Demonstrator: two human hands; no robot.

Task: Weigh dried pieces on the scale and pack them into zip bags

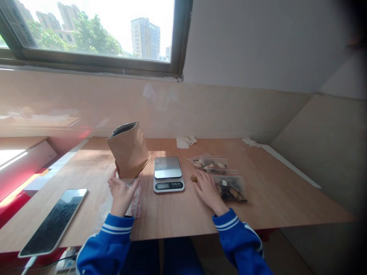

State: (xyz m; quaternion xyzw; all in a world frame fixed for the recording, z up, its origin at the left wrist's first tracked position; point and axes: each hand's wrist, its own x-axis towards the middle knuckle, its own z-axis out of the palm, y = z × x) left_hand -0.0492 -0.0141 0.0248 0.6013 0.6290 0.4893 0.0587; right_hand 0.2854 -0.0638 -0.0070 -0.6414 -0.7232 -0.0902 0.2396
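Observation:
A brown kraft paper bag [129, 151] stands tilted on the table with its top gaping. My left hand [122, 194] is closed around the lower part of this bag, fingers at its left side and thumb in front. Clear zip bags [137, 202] lie under and beside that hand. To the right of the digital kitchen scale [168, 173], my right hand [207, 190] has a small brown lump [194, 178] at its thumb and fingertips. Behind and beside it lie a zip bag of pale pieces [219, 163] and a zip bag of dark pieces [233, 187].
A phone [56, 221] with a cable plugged in lies at the left of the table. Crumpled white tissue [189, 140] and another white scrap [250, 142] rest by the back wall. A power strip [66, 261] sits below the table's front left edge.

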